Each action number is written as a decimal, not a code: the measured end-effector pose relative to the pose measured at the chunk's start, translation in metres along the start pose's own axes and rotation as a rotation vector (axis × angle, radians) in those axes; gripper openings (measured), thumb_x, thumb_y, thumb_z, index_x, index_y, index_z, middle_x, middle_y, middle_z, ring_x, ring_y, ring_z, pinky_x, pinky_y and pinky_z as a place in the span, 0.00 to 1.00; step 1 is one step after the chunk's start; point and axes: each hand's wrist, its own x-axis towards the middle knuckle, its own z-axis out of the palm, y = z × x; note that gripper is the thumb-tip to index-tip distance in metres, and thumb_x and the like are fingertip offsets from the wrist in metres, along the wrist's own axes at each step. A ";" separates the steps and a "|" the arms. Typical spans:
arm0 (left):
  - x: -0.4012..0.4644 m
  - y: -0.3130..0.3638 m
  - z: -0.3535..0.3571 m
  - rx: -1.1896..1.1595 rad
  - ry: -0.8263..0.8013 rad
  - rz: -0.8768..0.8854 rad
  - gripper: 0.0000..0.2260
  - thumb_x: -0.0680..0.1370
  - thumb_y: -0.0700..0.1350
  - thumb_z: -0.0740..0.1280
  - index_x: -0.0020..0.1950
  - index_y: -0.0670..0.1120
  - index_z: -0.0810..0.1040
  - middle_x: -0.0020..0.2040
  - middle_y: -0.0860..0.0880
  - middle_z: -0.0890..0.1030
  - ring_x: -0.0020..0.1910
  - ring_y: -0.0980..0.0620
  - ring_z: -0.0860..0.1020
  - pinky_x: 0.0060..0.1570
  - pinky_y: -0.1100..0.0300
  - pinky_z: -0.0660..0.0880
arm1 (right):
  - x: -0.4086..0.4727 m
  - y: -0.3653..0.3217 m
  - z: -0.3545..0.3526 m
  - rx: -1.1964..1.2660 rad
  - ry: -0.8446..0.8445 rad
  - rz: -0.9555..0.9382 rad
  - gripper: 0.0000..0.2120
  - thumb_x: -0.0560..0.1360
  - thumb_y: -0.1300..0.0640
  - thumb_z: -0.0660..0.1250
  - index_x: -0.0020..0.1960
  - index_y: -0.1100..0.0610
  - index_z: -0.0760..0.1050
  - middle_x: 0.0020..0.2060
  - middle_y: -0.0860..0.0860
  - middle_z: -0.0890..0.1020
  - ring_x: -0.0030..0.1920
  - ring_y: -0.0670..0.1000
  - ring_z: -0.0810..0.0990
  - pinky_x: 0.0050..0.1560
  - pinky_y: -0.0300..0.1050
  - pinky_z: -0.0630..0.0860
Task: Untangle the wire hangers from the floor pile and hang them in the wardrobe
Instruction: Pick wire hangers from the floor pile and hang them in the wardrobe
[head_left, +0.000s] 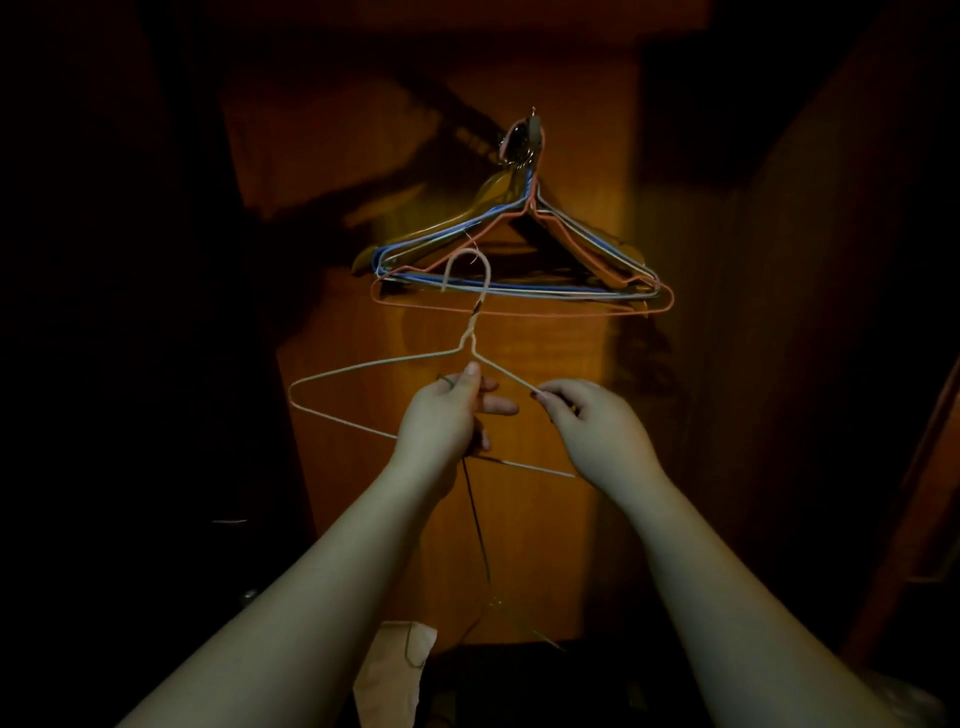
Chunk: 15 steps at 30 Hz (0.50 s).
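Hanger (363, 366) between both gripping hands.

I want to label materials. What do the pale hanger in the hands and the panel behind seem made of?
Pale hanger: thin wire, seemingly under a matte whitish coating; twisted neck below the hook. Back panel: likely wood or veneer, orange-brown with faint grain and a slight sheen; the dim light leaves this open.

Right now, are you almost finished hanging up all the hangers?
Partly. A bunch of coloured hangers already hangs on the wardrobe hook. In hand: the left hand and right hand hold a pale wire hanger, not yet hooked on. A dark green hanger dangles below the left hand, so that one is left. The floor pile is out of view.
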 end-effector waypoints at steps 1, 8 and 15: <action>0.001 0.000 0.000 0.013 0.004 0.007 0.16 0.85 0.53 0.55 0.53 0.44 0.78 0.39 0.48 0.86 0.21 0.55 0.68 0.24 0.64 0.66 | 0.006 0.002 -0.004 0.000 0.021 0.005 0.12 0.81 0.50 0.60 0.59 0.49 0.80 0.53 0.45 0.79 0.50 0.44 0.75 0.47 0.39 0.68; 0.012 0.022 -0.001 -0.129 -0.053 0.050 0.21 0.84 0.55 0.56 0.52 0.39 0.79 0.31 0.46 0.80 0.25 0.51 0.65 0.26 0.60 0.60 | 0.060 0.018 -0.042 -0.058 0.153 -0.005 0.13 0.81 0.51 0.59 0.60 0.51 0.80 0.53 0.47 0.81 0.53 0.48 0.77 0.49 0.42 0.70; 0.026 0.041 -0.002 -0.010 -0.022 0.033 0.23 0.84 0.57 0.54 0.50 0.40 0.80 0.32 0.47 0.81 0.24 0.51 0.71 0.29 0.60 0.66 | 0.127 0.015 -0.082 -0.089 0.261 -0.019 0.14 0.82 0.51 0.59 0.62 0.53 0.79 0.56 0.51 0.81 0.58 0.53 0.77 0.50 0.40 0.67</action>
